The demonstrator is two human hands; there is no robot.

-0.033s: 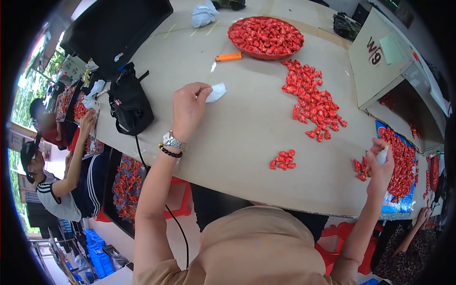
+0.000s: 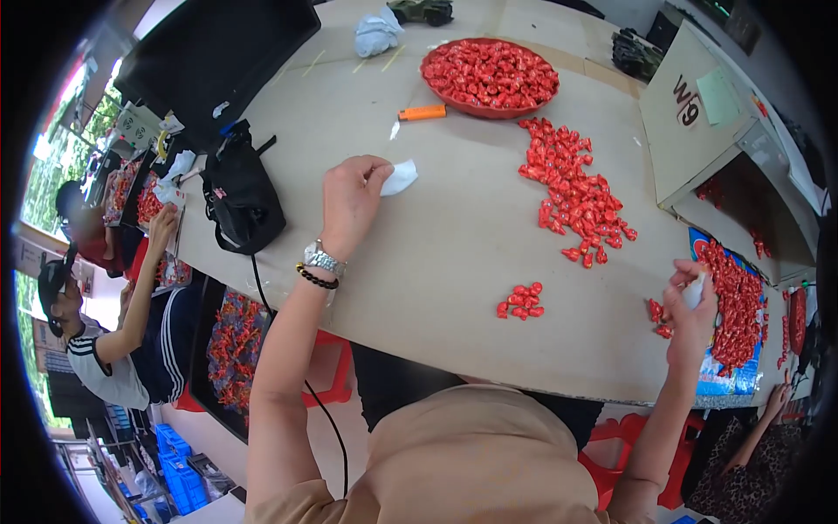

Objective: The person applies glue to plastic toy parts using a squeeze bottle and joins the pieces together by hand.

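Note:
Over the left middle of the table, my left hand (image 2: pixel 353 196) pinches a piece of white tissue or cloth (image 2: pixel 401 178) between thumb and fingers. At the right side my right hand (image 2: pixel 690 319) is closed round a small white thing (image 2: pixel 695 291) with a yellowish tip; most of it is hidden in the palm. Just left of that hand lie a few small glossy red pieces (image 2: pixel 656 314), partly covered by the fingers. A small cluster of the same red pieces (image 2: pixel 521 301) rests between my hands, nearer the table's front edge.
A red bowl (image 2: pixel 426 79) heaped with red pieces stands at the back, a long pile (image 2: pixel 572 183) in front of it. An orange utility knife (image 2: pixel 422 113) and a black bag (image 2: pixel 244 192) lie left. Right are a grey box (image 2: pixel 690 113) and red pieces (image 2: pixel 736 301) on a blue sheet.
My right hand has shifted slightly left with the small white thing. My left hand still holds the white piece in nearly the same spot.

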